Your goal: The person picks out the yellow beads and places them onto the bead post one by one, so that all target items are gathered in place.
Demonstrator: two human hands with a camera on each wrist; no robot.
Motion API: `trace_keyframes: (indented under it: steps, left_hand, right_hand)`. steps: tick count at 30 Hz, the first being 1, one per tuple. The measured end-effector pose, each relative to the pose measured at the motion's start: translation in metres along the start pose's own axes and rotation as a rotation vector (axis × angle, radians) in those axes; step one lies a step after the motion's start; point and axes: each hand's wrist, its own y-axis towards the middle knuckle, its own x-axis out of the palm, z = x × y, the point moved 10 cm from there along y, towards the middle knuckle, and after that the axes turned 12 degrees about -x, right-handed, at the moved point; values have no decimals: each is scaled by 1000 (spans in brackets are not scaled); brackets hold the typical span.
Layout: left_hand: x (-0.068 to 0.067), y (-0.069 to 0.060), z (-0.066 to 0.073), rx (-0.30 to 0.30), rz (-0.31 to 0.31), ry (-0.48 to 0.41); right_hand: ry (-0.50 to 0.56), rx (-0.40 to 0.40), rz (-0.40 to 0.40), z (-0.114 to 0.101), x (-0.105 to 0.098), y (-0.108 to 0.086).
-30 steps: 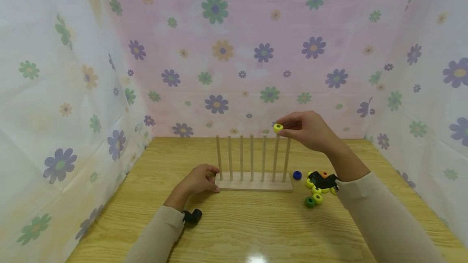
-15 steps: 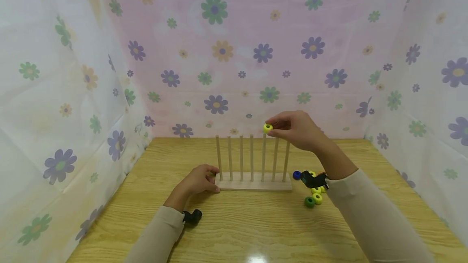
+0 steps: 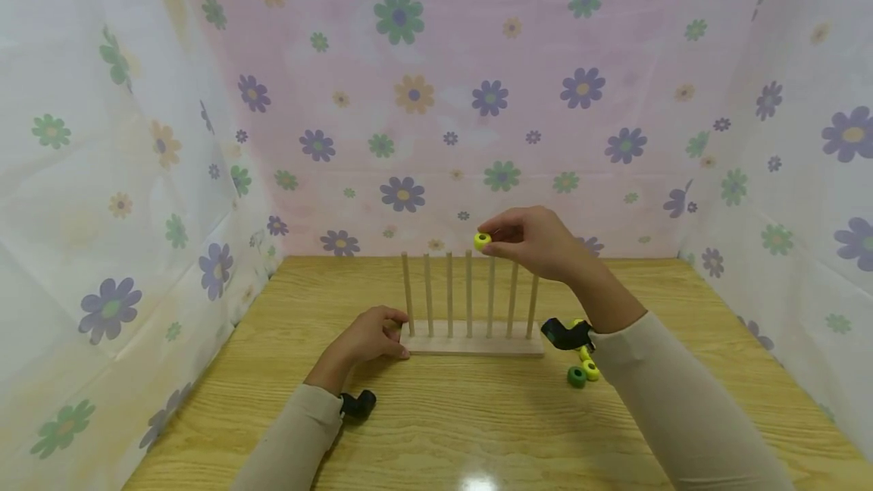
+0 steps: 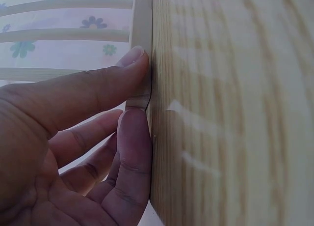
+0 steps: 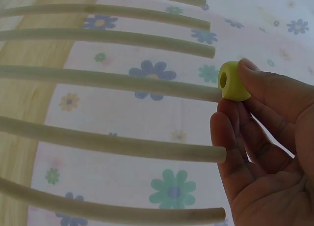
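A pegboard [image 3: 470,347] of pale wood stands on the table, with several upright bare pegs in a row. My left hand [image 3: 364,337] grips the left end of its base, thumb at the front corner; in the left wrist view the thumb [image 4: 93,91] lies against the base's edge. My right hand [image 3: 539,245] pinches a yellow bead [image 3: 483,248] between thumb and fingertips, above the pegs and near the top of the middle one. In the right wrist view the bead [image 5: 236,83], its hole showing, is by a peg's tip [image 5: 208,92]; touching or apart, I cannot tell.
A green bead [image 3: 577,377] and several yellow beads [image 3: 591,371] lie right of the pegboard, partly hidden by the right wrist's black camera [image 3: 566,334]. Another black camera [image 3: 359,404] sits at the left wrist. Flowered cloth [image 3: 436,97] walls the table [image 3: 436,423] at back and sides.
My right hand has moved left above the pegs with the yellow bead, from near the right end to near the middle. The right wrist now hides the blue bead. My left hand stays put.
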Motion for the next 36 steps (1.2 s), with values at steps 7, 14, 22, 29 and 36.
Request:
trace_keyframes:
  steps: [7, 14, 22, 29, 36]
  left_hand:
    - [-1, 0, -2, -4, 13, 12]
    - [-1, 2, -2, 1, 18, 17]
    - [-1, 2, -2, 3, 23, 23]
    - [-1, 1, -2, -4, 20, 15]
    - [-1, 2, -3, -11, 6, -9]
  right_hand:
    - [13, -2, 0, -1, 7, 8]
    - [52, 2, 6, -8, 13, 14]
    - [84, 4, 11, -14, 22, 22]
    - [105, -11, 23, -18, 29, 27]
    - [103, -25, 19, -23, 37, 33]
